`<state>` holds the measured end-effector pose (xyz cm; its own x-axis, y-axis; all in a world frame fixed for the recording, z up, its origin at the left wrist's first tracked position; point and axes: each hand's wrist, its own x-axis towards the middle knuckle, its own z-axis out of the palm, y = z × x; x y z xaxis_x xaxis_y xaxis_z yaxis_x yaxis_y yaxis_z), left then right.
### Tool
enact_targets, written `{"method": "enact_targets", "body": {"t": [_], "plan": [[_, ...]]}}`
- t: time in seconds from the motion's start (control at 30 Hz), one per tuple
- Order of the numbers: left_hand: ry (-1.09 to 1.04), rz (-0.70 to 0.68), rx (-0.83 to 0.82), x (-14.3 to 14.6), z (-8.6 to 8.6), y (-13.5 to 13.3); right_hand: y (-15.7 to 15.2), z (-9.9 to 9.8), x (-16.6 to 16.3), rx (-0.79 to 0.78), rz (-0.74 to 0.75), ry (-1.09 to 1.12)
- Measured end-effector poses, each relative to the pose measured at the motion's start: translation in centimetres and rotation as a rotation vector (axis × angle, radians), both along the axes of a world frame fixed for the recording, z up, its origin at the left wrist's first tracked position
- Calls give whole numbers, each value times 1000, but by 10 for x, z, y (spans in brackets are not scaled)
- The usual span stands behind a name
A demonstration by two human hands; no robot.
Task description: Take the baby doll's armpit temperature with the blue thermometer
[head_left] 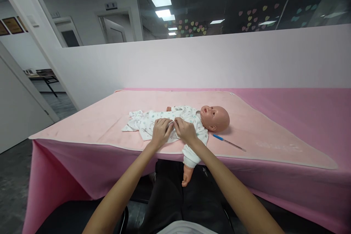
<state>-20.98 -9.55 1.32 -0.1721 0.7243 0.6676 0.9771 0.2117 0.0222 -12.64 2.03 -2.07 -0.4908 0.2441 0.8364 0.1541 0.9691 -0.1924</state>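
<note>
A baby doll (216, 119) lies on its back with its head to the right. It wears a white, small-patterned baby outfit (149, 120). Over the front of the outfit, my left hand (161, 131) and my right hand (185, 130) meet at the fingertips. Both are closed in a pinch on a bit of the white cloth, whose exact part is too small to make out. The doll's near arm (188, 173), in its white sleeve, hangs over the table's front edge below my right wrist.
A pale pink blanket (109, 115) lies on a table with a darker pink cover (315, 117). A slim rod with a blue end (229, 142) rests right of the doll, near the front edge. Behind the table stands a white partition (192, 65) with glass above.
</note>
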Motion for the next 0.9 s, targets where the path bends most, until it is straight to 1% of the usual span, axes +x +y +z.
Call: {"method": "enact_targets", "body": {"t": [0.57,0.9], "plan": [[-24,-7,43,-2,-2,0,2,-2,-2,-33,4,-15],[6,-32,64,-2,-4,0,3,-3,-3,-70,30,-9]]}}
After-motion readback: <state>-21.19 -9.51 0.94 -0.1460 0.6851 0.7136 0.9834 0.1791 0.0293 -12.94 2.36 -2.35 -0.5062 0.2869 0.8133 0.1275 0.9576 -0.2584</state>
